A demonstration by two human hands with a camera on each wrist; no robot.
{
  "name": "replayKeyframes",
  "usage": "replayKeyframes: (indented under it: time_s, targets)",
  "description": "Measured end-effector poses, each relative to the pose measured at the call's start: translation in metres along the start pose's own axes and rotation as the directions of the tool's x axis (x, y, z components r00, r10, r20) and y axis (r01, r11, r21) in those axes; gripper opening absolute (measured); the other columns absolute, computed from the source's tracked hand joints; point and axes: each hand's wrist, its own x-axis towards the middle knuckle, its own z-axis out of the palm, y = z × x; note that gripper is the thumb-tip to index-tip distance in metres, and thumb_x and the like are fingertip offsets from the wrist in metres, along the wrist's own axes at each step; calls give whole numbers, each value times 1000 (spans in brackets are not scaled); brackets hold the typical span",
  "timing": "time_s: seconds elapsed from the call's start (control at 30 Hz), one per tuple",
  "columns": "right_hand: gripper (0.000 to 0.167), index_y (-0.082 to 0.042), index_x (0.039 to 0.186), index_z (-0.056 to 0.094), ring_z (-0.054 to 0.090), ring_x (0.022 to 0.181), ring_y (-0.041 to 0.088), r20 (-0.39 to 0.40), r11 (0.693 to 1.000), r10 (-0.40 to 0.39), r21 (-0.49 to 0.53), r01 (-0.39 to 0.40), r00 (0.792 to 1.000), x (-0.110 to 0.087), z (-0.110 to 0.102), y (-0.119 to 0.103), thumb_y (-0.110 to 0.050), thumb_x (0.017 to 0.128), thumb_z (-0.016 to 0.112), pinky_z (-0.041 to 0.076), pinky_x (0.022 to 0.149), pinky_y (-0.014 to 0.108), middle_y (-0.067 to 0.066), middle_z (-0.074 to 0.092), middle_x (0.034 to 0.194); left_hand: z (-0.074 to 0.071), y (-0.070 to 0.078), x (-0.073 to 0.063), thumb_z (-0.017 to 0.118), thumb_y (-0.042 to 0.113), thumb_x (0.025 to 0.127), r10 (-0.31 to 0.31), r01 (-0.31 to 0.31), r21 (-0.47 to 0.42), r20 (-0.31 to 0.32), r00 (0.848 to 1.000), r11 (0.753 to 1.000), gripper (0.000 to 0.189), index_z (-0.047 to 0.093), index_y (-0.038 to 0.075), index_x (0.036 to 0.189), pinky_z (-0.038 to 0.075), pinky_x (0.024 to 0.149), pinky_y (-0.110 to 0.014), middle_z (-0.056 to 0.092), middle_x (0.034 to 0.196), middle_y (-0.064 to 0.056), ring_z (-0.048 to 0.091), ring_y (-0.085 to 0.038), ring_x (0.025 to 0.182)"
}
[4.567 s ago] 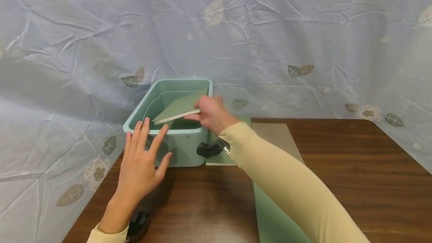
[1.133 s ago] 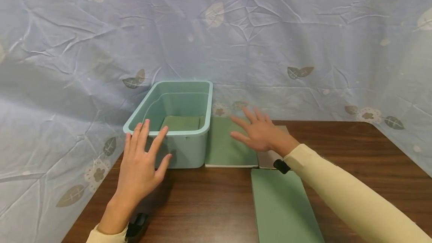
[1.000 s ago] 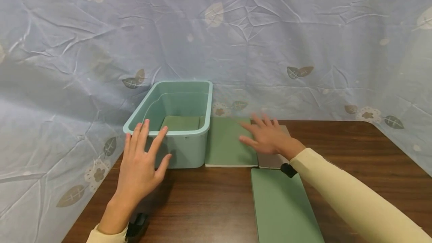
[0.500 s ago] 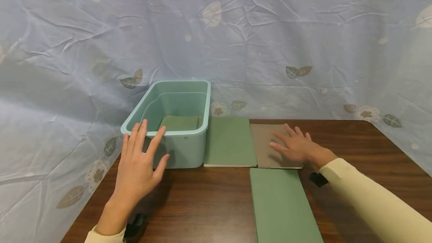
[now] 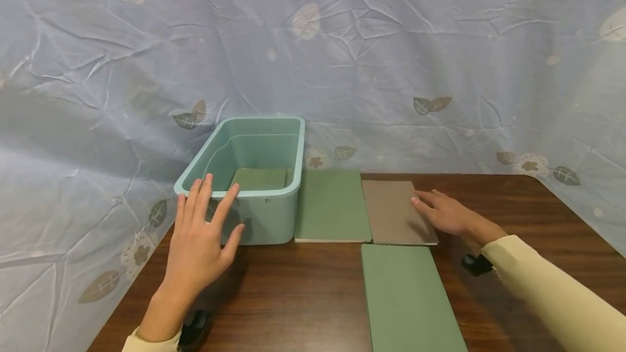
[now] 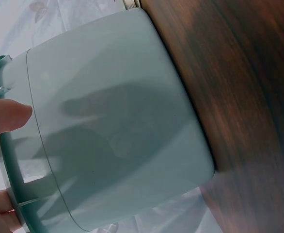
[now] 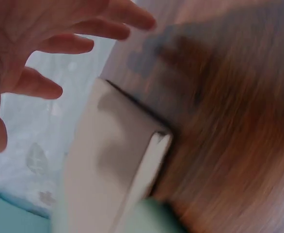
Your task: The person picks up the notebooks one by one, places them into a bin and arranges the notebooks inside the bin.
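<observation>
My left hand [image 5: 198, 254] is at the front rim of a light teal plastic bin [image 5: 266, 219], fingers spread and straight; the left wrist view has its thumb [image 6: 17, 115] beside the bin's wall. Inside the bin a green notebook [image 5: 261, 179] lies flat, partly hidden by the rim. My right hand [image 5: 450, 215] hovers at the right edge of a taupe notebook [image 5: 393, 213], holding nothing. Its fingers [image 7: 71, 43] are spread and loosely bent in the right wrist view, apart from the notebook's cover. Whether the fingertips touch the table cannot be told.
Between the bin and the taupe notebook lies a larger green notebook [image 5: 332, 208]. Another green notebook [image 5: 411, 297] lies nearer to me, cut off by the frame. All rest on a dark wooden table [image 5: 303, 297]. A patterned pale cloth [image 5: 313, 58] hangs behind and at the left.
Earlier my right hand held a green notebook tilted over the bin; that notebook now lies inside. The empty right hand has moved right to the taupe notebook's edge. My left hand stays put.
</observation>
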Motion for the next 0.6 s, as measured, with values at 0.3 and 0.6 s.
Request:
replayKeyframes:
  time_s: [0.3, 0.6]
  targets:
    - [91, -2, 170, 1, 16, 156, 63, 115, 834, 113, 529, -157, 987, -1, -9, 16, -66, 110, 22, 42, 115, 71, 35, -5, 174, 1, 0, -1, 81, 22, 87, -1, 1, -2, 2, 1000, 1000, 86, 43, 21, 164, 27, 119, -79, 34, 168, -31, 35, -55, 153]
    - [98, 2, 168, -7, 11, 161, 56, 203, 566, 125, 789, -238, 971, -12, -10, 32, -69, 108, 22, 60, 100, 52, 34, -12, 174, 3, 0, -1, 81, 23, 88, 4, -4, -8, -7, 1000, 1000, 86, 43, 22, 164, 26, 119, -80, 32, 170, -29, 34, -54, 154]
